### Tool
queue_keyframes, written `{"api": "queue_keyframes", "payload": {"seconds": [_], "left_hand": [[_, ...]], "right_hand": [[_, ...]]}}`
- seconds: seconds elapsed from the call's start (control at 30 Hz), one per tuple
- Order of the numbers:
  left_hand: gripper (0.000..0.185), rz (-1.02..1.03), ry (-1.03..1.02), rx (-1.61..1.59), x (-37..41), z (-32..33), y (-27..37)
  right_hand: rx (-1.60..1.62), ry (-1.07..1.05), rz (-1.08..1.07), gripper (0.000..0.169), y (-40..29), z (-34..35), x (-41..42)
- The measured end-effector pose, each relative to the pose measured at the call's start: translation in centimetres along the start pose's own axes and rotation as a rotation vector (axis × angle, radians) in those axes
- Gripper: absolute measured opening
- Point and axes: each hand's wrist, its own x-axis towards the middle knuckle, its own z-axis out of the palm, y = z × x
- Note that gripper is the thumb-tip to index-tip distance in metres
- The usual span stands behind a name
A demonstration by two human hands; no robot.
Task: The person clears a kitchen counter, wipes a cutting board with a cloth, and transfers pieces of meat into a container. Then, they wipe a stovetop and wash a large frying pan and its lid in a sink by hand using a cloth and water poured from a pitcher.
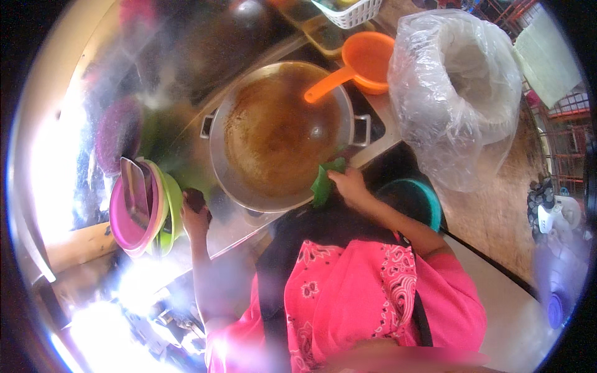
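A wide metal wok (280,135) with two side handles and a browned inside lies before me. My right hand (345,184) grips a crumpled green cloth (322,184) near the wok's lower right rim. Left of the wok, my left hand (196,212) is closed around a small dark object (195,199), too blurred to name. Just beside that hand stand nested pink and green plastic basins (173,205), with a metal scoop-like tool (135,191) in them. An orange plastic dipper (368,58) rests past the wok's upper right, its handle reaching over the rim.
A large clear plastic bag (419,93) with an open mouth stands on the wooden surface at right. A teal-rimmed container (433,200) sits behind my right forearm. A white plastic basket (354,16) is at the top. Glare covers the lower left.
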Motion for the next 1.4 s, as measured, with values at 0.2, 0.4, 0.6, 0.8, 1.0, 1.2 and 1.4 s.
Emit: {"api": "queue_keyframes", "payload": {"seconds": [0.2, 0.4, 0.6, 0.8, 1.0, 1.2, 1.4], "left_hand": [[0.045, 0.421, 0.056, -0.417, 2.8, -2.7, 17.4], [0.038, 1.032, -0.127, -0.421, 4.3, 1.7, 38.7], [0.03, 0.98, -0.427, -0.341, 5.7, 6.9, 44.2], [0.039, 0.682, -0.726, -0.591, 7.1, -3.6, 35.4], [0.043, 0.845, -0.398, -0.213, 8.7, -11.1, 25.0], [0.037, 0.743, -0.255, 0.153, 7.6, -12.8, 15.6], [0.027, 0.745, -0.133, 0.278, 8.8, -10.3, 9.5]], "right_hand": [[0.003, -0.016, -0.063, 0.051, 4.0, 0.3, 4.3], [0.257, 0.012, -0.175, 0.036, -1.1, -1.0, -0.2], [0.271, 0.312, -0.179, 0.035, 1.6, -4.9, -3.5], [0.476, 0.056, -0.189, 0.032, -4.1, -6.2, -10.0], [-0.213, -0.299, -0.549, 0.048, -12.1, 3.9, -11.7], [-0.22, -0.42, -0.838, 0.032, -10.1, 26.1, -10.4], [0.837, -0.517, 0.194, 0.039, -12.0, 28.6, -5.7]]}}
